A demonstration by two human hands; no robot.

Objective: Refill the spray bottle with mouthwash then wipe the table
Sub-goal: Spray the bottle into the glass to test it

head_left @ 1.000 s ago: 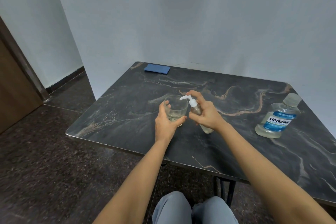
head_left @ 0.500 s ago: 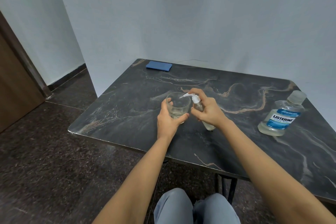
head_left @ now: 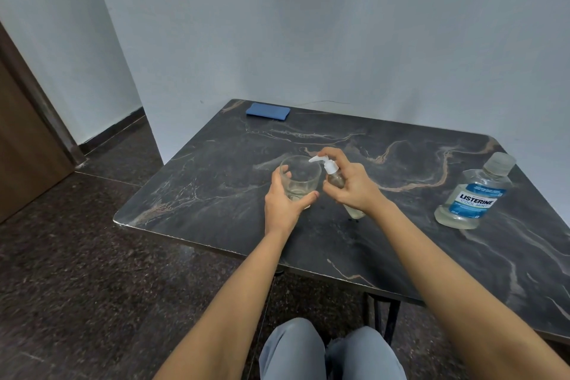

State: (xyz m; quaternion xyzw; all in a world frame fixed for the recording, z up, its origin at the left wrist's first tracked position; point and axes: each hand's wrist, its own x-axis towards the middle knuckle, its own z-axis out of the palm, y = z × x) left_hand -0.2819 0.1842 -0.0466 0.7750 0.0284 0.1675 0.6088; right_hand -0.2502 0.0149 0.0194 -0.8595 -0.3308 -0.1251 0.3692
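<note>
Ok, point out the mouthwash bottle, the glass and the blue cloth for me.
mouthwash bottle (head_left: pixel 472 202): head view, on its blue label.
glass (head_left: pixel 300 179): head view, on its clear side wall.
blue cloth (head_left: pixel 267 110): head view, middle of its top.

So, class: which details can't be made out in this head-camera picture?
Head view only:
Fill level of the spray bottle: the right hand covers most of its body.
Liquid depth in the glass: the left hand hides its lower front.
Small print on the Listerine bottle: too small.
Near right corner of the table: cut off by the frame edge.
</note>
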